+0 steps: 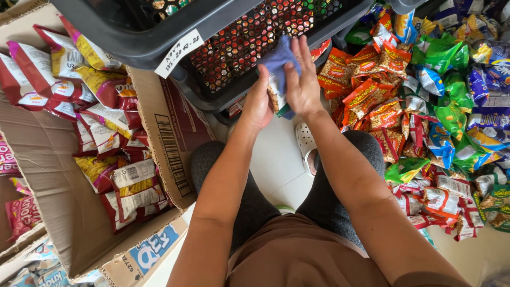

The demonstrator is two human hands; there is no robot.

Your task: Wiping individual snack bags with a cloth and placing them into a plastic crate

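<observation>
In the upper middle of the frame, the left hand point(258, 103) and the right hand point(302, 79) press a small blue snack packet point(278, 66) between nearly straight fingers, beside the dark plastic lattice crate point(234, 48), seemingly to keep it flat.

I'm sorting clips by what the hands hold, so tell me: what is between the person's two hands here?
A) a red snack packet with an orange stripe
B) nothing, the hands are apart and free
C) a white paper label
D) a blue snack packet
D: the blue snack packet is pressed between the left hand and the right hand, in front of the dark plastic crate.
</observation>
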